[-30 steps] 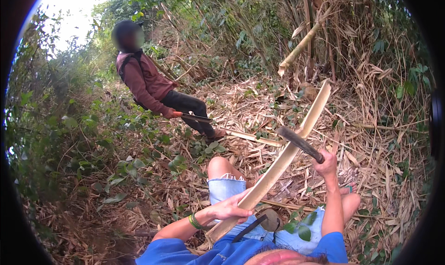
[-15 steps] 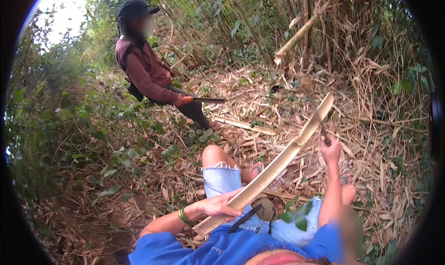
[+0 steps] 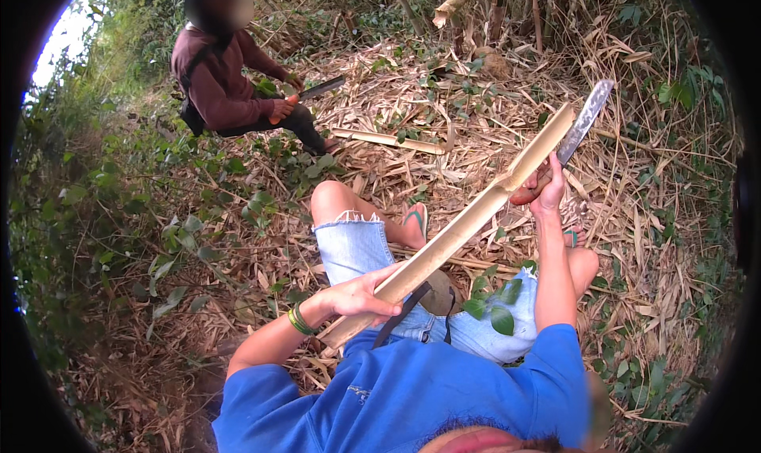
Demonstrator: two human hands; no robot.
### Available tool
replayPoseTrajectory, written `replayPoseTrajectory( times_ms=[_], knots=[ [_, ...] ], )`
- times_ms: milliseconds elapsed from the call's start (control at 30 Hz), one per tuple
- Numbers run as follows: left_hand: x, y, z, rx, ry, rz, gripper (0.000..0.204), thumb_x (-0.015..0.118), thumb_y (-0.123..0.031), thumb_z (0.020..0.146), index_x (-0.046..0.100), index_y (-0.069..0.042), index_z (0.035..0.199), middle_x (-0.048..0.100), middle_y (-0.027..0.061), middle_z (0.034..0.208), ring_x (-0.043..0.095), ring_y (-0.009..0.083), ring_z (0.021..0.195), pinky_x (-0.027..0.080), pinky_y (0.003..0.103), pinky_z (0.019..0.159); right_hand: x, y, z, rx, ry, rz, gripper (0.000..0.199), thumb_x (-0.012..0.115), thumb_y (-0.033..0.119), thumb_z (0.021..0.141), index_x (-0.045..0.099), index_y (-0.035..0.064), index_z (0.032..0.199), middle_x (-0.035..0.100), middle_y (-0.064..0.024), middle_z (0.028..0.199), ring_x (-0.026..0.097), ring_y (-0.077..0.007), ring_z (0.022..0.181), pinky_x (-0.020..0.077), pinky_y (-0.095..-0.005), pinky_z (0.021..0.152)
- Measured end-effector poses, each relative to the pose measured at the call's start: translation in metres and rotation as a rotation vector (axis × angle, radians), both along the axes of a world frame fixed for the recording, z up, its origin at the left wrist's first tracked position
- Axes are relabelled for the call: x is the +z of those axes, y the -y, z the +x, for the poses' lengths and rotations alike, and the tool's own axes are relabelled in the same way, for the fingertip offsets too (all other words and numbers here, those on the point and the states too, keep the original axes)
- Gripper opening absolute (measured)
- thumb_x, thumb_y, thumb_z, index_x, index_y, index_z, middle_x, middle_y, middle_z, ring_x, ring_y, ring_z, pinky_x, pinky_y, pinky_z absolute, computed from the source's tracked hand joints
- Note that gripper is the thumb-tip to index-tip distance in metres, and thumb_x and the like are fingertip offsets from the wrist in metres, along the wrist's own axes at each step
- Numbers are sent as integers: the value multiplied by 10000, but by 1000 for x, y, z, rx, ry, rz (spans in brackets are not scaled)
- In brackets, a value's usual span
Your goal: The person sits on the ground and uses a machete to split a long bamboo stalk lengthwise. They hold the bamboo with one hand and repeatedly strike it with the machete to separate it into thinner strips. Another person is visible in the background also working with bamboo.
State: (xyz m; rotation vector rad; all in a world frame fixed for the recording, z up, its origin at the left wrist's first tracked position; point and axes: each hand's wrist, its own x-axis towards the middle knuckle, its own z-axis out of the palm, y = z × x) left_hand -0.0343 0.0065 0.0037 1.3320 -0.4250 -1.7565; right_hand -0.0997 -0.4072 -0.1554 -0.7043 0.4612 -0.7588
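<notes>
A long split half of bamboo (image 3: 452, 243), hollow side up, slants across my lap from lower left to upper right. A node shows partway along it. My left hand (image 3: 361, 296) is closed round its lower end. In my right hand (image 3: 548, 193), fingers wrapped round a reddish-brown handle, is a machete (image 3: 588, 120). Its worn grey blade points up and away, beside the bamboo's far end. Whether blade or right hand touches the bamboo I cannot tell.
Another person (image 3: 230, 88) crouches at the far left with a second machete (image 3: 323, 87). A split bamboo piece (image 3: 388, 141) lies on dry leaf litter before that person. A cut bamboo pole (image 3: 460, 0) juts out at the top. Leafy twigs (image 3: 501, 302) lie over my shorts.
My right hand has turned the machete, so its blade now shows pointing up beyond the bamboo. The other person has bent lower, both hands near their machete. The whole view has shifted.
</notes>
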Motion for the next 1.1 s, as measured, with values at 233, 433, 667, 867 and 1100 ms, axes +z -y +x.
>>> replayPoseTrajectory(
  times_ms=[233,433,667,867,1100],
  knots=[
    [-11,11,0,-50,-26,-36,895,666,-88,986,68,-178,1645,576,39,915,620,130,698,556,294,606,-21,15,2,-14,-162,45,232,729,248,902,634,80,1031,677,-60,865,663,-168,699,553,-301,659],
    [-17,7,4,-15,-143,-73,908,663,-104,988,41,-179,1645,566,60,961,632,151,744,569,322,639,-31,16,7,-82,-240,4,154,726,202,882,647,74,916,657,-60,825,662,-173,705,553,-312,666],
    [-22,5,3,58,-277,-67,893,692,-216,980,88,-158,1636,577,78,932,640,179,736,568,343,684,-36,16,11,-96,-279,18,145,738,203,877,656,89,909,646,-20,785,629,-133,644,517,-272,604],
    [-30,4,8,87,-332,-52,838,697,-298,972,176,-110,1600,607,106,973,657,187,748,565,337,701,-22,7,16,-136,-283,16,143,752,206,871,636,123,867,590,21,704,546,-98,564,440,-255,535],
    [-21,8,11,80,-283,-21,814,684,-309,980,184,-100,1588,633,120,1018,670,168,746,562,310,681,-10,2,19,-133,-327,33,186,763,255,884,641,114,893,594,15,716,558,-102,573,452,-256,546]
  ],
)
